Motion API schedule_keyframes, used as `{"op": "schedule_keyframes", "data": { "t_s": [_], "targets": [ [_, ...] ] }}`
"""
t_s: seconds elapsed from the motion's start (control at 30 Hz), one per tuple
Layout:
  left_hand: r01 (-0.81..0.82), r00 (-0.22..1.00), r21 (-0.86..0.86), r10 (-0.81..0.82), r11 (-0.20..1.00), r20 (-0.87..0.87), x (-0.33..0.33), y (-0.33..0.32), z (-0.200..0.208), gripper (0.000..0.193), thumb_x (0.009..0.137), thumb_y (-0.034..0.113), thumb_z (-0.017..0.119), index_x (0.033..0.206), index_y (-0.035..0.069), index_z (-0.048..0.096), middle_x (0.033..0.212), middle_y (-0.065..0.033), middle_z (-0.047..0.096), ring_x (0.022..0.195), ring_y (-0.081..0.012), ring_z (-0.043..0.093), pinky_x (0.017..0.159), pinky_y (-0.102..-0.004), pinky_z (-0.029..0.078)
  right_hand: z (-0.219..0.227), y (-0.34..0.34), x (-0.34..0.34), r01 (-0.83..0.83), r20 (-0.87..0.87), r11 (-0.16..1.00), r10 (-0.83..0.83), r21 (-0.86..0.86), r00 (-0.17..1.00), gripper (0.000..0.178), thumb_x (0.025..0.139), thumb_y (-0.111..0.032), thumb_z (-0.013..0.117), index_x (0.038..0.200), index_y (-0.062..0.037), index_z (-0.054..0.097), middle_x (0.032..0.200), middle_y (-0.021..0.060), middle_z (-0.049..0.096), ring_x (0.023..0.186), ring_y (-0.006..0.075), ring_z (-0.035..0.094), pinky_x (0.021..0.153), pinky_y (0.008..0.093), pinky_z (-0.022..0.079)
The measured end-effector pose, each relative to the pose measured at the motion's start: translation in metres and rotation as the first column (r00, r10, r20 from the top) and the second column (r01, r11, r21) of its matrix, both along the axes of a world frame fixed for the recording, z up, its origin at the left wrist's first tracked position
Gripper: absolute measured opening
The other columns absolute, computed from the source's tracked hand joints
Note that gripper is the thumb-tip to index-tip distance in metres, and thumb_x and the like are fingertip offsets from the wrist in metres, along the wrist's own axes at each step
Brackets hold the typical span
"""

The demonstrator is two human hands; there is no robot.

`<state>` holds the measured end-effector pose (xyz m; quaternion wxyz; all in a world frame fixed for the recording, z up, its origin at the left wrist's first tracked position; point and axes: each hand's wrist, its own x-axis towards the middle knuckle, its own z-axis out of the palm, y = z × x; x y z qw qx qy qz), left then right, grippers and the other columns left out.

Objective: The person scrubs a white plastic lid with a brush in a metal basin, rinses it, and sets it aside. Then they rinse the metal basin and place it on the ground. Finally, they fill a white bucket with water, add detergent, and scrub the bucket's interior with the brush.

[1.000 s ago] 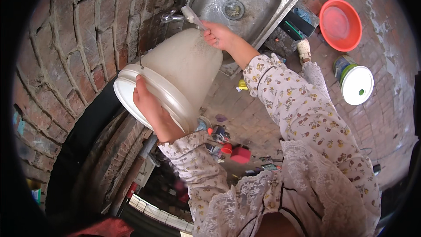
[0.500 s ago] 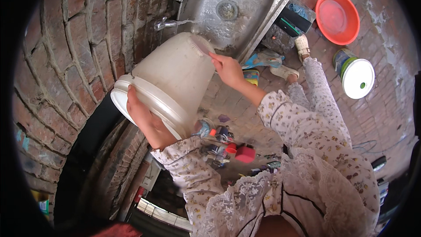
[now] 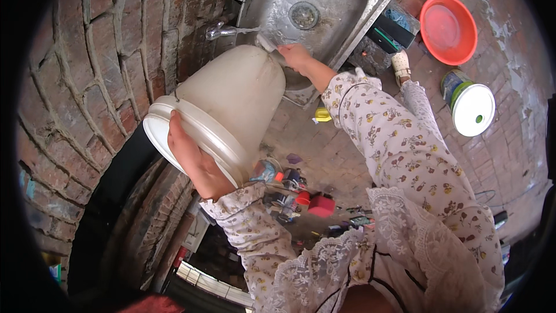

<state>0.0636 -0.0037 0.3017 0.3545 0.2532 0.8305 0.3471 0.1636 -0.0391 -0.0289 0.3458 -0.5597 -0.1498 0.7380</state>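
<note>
A whitish plastic bucket (image 3: 231,90) lies tilted, its base toward the metal sink (image 3: 346,46) and its wide rim toward me. My left hand (image 3: 196,156) grips that rim, with fingers along the outside; its thumb is hidden. At the base end, my right hand (image 3: 295,58) is closed on a pale scrub brush (image 3: 266,42), held by the bucket's bottom edge. From the wall tap (image 3: 217,31), a thin stream of water runs toward the sink just beyond the brush.
A brick wall (image 3: 104,41) rises close on the left. To the right stand an orange basin (image 3: 447,29) and a white-lidded tub (image 3: 474,110). Below the bucket, a red container (image 3: 321,206) sits among clutter on the brick floor. A yellow object (image 3: 322,115) lies by my right sleeve.
My right hand has moved the brush from the bucket's base, up and a little left, to its edge nearer the tap. The left hand keeps its hold on the rim.
</note>
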Motion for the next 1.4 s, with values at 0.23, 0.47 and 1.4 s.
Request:
{"op": "schedule_keyframes", "data": {
  "t_s": [0.23,0.47,1.4],
  "targets": [
    [-0.004,0.961,0.048,-0.01,0.999,0.275,-0.012,0.032,0.007,0.037,0.093,0.032,0.049,0.119,0.006,0.051,0.113,-0.0079,0.059,0.106,-0.0196,0.054,0.094,-0.03,0.041,0.059,0.043,0.021,0.007,-0.649,0.896,-0.326,-0.444,0.688,0.027,0.095,-0.025,0.048,0.12,-0.016,0.055,0.062,-0.0023,0.04,0.048,0.0072,0.034,0.039,0.0222,0.027],
    [0.134,0.929,0.115,-0.165,0.984,0.331,0.01,0.054,0.009,0.04,0.097,0.03,0.039,0.127,0.004,0.042,0.125,-0.0096,0.05,0.117,-0.0207,0.046,0.103,-0.0329,0.032,0.127,-0.012,0.032,-0.023,0.102,0.959,-0.006,0.283,0.995,0.028,0.09,-0.019,0.053,0.114,-0.009,0.062,0.08,0.0125,0.065,0.06,0.0158,0.056,0.062,0.0295,0.046],
    [0.66,0.748,0.127,-0.631,0.741,-0.207,0.043,0.035,0.002,0.04,0.095,0.018,0.044,0.129,-0.002,0.038,0.121,-0.0111,0.05,0.114,-0.0209,0.047,0.1,-0.0312,0.034,0.073,0.021,0.013,0.096,-0.008,0.99,-0.095,0.1,0.995,0.029,0.091,-0.022,0.054,0.112,-0.0047,0.063,0.08,0.0071,0.067,0.058,0.0155,0.055,0.058,0.0302,0.045]
  ]
}}
